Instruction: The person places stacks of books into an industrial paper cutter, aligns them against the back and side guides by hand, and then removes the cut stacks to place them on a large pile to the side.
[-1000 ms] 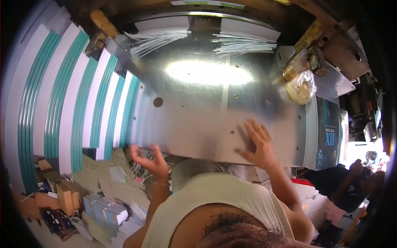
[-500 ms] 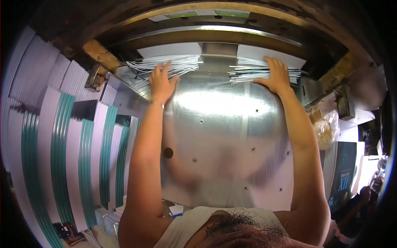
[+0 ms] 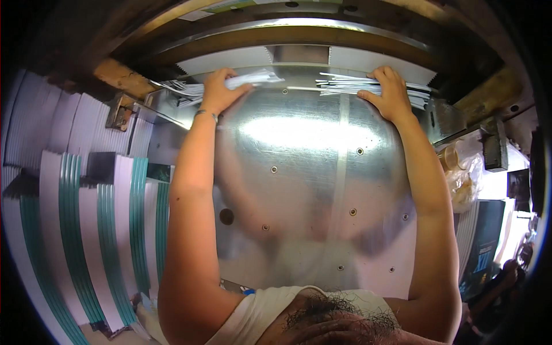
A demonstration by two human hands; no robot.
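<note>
At the far end of a shiny metal table (image 3: 299,190), my left hand (image 3: 221,92) curls round a bundle of thin white paper strips (image 3: 261,77), thumb on the near side, fingers over the far side. Its loose ends fan out left of the hand. My right hand (image 3: 394,95) grips a second bundle of paper strips (image 3: 342,85) the same way, and these strips stick out on both sides of it. Right behind the bundles lie a left white paper stack (image 3: 230,59) and a right white paper stack (image 3: 368,59). The fingertips are partly hidden.
A long metal bar (image 3: 299,23) crosses above the far end. To the left stand tall stacks of white and green books (image 3: 72,230). On the right are a clear plastic bag (image 3: 463,184), a metal block (image 3: 493,144) and a dark-covered book stack (image 3: 483,247).
Both hands have moved farther away toward the white stacks, pushing the strips with them. The fingers have closed more, and the left bundle is squeezed tighter. The view has shifted slightly.
</note>
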